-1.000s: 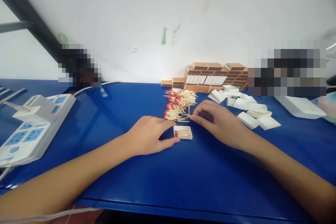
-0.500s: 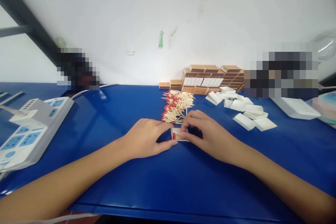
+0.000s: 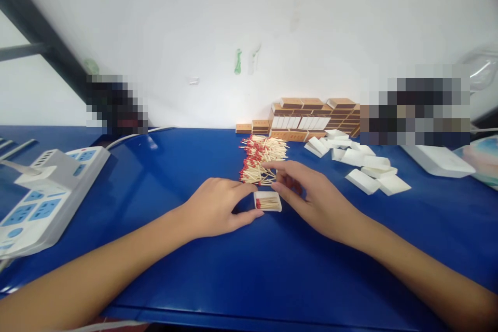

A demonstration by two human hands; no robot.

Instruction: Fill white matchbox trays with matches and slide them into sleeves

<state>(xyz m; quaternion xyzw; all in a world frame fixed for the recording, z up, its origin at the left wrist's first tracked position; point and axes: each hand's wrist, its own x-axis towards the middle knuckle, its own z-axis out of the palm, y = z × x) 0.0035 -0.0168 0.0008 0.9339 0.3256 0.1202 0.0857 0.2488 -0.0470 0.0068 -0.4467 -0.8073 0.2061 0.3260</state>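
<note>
Hands (image 3: 216, 207) flank a matchstick tray (image 3: 268, 203); matchboxes (image 3: 291, 135) bear illegible lettering (image 3: 260, 123).

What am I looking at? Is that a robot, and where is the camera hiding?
There's no robot here, just a person's two bare hands. The camera is worn on that person's head and looks forward and down, so you see roughly what they see.

The left hand holds one end of a small white tray between thumb and finger. Some red-tipped matches lie inside. The right hand is by the big match heap, thumb and first finger apart; I can't see anything held there.

All this is on a blue table. Farther back are stacked matchboxes, with loose white trays to the right. On the left lies a power strip.
</note>
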